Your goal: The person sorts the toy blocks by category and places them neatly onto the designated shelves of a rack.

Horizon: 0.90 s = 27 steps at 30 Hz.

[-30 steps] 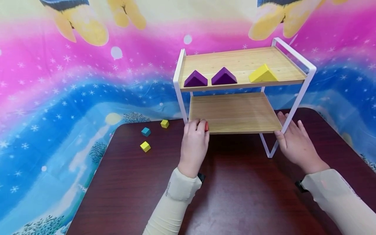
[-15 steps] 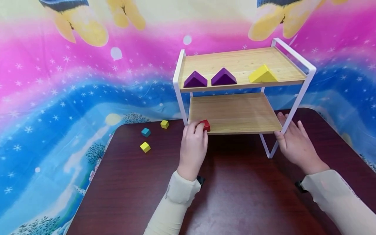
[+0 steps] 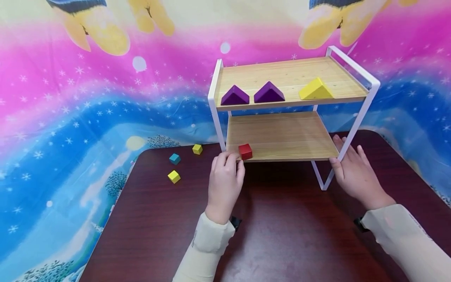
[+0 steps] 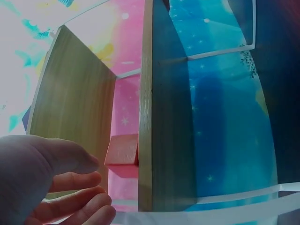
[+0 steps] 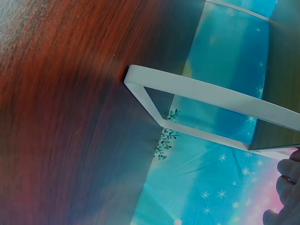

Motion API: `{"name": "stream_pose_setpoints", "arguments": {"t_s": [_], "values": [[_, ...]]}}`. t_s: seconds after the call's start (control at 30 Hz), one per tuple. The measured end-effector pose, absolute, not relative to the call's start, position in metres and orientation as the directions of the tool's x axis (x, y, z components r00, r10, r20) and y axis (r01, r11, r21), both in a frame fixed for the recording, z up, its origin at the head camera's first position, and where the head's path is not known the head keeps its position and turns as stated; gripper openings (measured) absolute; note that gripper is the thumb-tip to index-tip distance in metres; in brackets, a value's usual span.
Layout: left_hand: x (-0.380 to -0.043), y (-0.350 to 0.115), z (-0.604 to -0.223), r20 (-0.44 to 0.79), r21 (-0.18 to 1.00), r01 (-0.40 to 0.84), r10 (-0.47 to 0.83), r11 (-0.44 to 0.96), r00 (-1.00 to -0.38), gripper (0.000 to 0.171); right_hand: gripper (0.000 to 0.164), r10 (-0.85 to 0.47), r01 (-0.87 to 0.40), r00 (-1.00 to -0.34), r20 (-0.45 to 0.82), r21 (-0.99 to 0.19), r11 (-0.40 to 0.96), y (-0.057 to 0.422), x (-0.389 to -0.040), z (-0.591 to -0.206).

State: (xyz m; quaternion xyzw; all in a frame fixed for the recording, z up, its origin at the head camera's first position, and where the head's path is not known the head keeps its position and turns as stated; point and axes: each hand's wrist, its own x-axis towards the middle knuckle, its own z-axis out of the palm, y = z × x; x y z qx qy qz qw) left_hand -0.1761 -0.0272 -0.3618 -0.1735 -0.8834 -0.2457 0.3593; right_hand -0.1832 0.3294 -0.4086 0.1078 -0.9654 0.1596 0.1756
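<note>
A red cube (image 3: 245, 151) sits at the front left of the lower board (image 3: 282, 137) of a two-tier shelf. Just left of it is my left hand (image 3: 224, 182), with loosely bent fingers at the board's front edge. The left wrist view shows a gap between these fingers (image 4: 89, 206) and the red cube (image 4: 123, 150). My right hand (image 3: 359, 176) holds the shelf's white right leg (image 3: 356, 121), thumb in front and fingers behind. Only its fingertips (image 5: 286, 187) show in the right wrist view.
Two purple triangular blocks (image 3: 235, 95) and a yellow triangular block (image 3: 316, 89) stand along the front of the top board (image 3: 278, 74). Left of the shelf, two yellow cubes (image 3: 174, 176) and a blue cube (image 3: 174, 158) lie on the dark table (image 3: 158, 227). A patterned cloth (image 3: 105, 98) hangs behind.
My left hand has let go of the red cube and drawn back to the left and toward me. The cube is now fully visible on the lower board. My right hand stays in place.
</note>
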Motion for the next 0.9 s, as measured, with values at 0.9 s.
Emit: {"name": "stream_pose_setpoints", "arguments": {"t_s": [0.9], "values": [[-0.179, -0.055, -0.374, 0.653, 0.422, 0.397, 0.030, 0.815, -0.757, 0.020, 0.064, -0.148, -0.261, -0.916, 0.372, -0.275, 0.925, 0.329, -0.183, -0.408]]}}
